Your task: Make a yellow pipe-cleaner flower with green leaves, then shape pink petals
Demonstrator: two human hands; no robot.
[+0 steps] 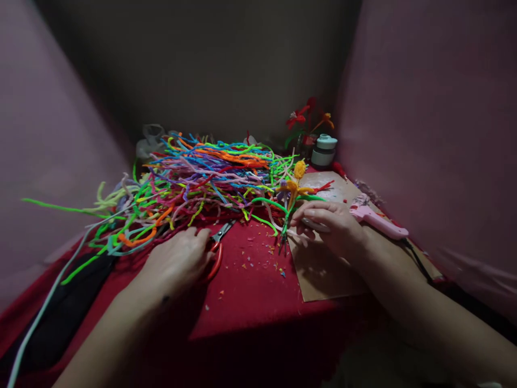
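The person's right hand (329,223) pinches the lower stem of a half-made pipe-cleaner flower (293,188), fingers curled narrowly round it just above the near edge of a cardboard sheet (323,275); the left hand (177,261) lies palm down over the red handles of a pair of scissors (216,245), fingers loosely spread, and whether it actually grips them cannot be told.

As a judgement, the flower looks partly done: a fuzzy yellow head, orange petals and a green stem with side leaves are already formed; the stem ends by the hand are ragged and splayed, so trimming and perhaps more wrapping seem left; coloured snippets scattered on the red cloth (250,302) suggest cutting has been going on.

The flower's long axis runs from near to far, tilted slightly right; its head points away from the person towards the back wall, and its cut stem ends point back towards the person.

The scissors lie with blades aimed away and to the right, towards the big heap of pipe cleaners (194,178); a pink glue gun (377,218) rests on the cardboard just right of the right hand; finished red and orange flowers (307,118) stand behind a small pale jar (324,151) in the far corner.
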